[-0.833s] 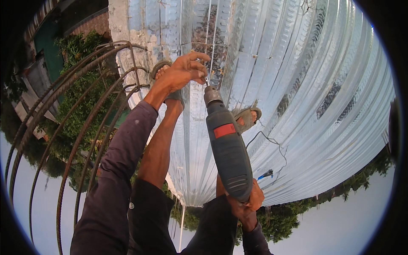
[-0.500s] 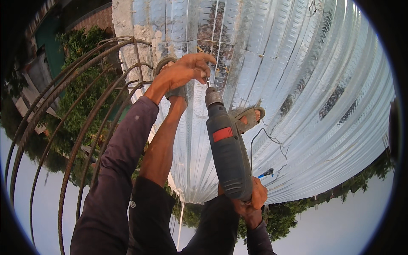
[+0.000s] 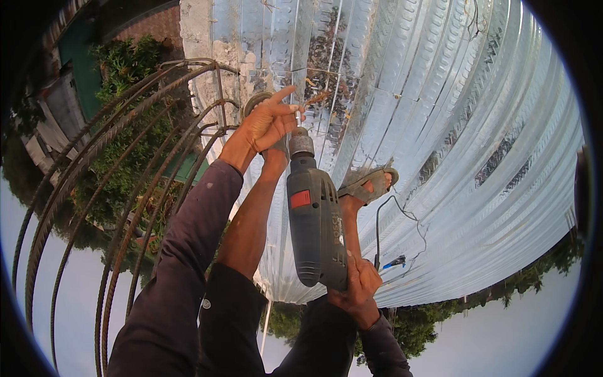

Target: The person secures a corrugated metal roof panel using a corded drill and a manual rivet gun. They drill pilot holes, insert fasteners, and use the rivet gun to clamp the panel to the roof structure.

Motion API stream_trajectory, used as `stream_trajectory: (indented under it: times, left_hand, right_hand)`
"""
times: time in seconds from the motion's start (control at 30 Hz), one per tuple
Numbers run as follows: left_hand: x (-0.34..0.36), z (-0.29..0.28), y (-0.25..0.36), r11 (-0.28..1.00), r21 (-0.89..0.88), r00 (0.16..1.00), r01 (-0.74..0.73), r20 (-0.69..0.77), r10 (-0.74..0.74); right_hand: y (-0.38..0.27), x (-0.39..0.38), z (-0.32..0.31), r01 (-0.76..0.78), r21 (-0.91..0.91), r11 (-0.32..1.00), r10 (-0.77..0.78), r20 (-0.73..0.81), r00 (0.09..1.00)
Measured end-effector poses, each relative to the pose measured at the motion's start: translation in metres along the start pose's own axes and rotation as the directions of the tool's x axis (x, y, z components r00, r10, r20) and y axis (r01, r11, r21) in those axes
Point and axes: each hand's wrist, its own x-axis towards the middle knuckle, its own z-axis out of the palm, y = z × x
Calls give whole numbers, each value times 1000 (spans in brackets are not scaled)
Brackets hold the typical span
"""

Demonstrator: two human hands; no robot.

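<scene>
A dark grey power drill (image 3: 314,220) with a red patch points away from me. My right hand (image 3: 359,283) is wrapped round its handle at the near end. Past the metal chuck (image 3: 301,143), a short silver bit (image 3: 298,118) sticks out. My left hand (image 3: 269,125) has its thumb and some fingers closed at that bit, with the index finger stretched out past it. Whether a small fastener is also between the fingertips, I cannot tell. Below lies ribbed, shiny metal sheeting (image 3: 433,157), with my sandalled feet (image 3: 370,183) on it.
Curved rusty rebar (image 3: 135,135) rises on the left beside a rough concrete edge (image 3: 200,44). A dark cable (image 3: 378,235) and a blue-and-black connector (image 3: 396,261) lie on the sheeting at right. Beyond the left edge, trees (image 3: 122,69) and buildings show far below.
The drill has swung left and turned, showing more of its side. My right hand has shifted left and up with it. My left hand stays by the bit, its index finger now raised.
</scene>
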Motion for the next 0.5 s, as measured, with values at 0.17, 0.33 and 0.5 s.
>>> stream_trajectory:
  times: [0.17,0.33,0.5]
  left_hand:
    - [5,-26,-8,966,-240,991,-99,-107,75]
    - [8,-34,2,987,-135,968,-90,-247,54]
    - [15,-29,26,979,-176,917,-101,-398,23]
  right_hand:
    - [-17,33,17,72,-128,989,-61,89,994]
    - [-21,62,31,102,-145,984,-83,134,988]
    - [-41,115,37,41,-123,992,-31,87,996]
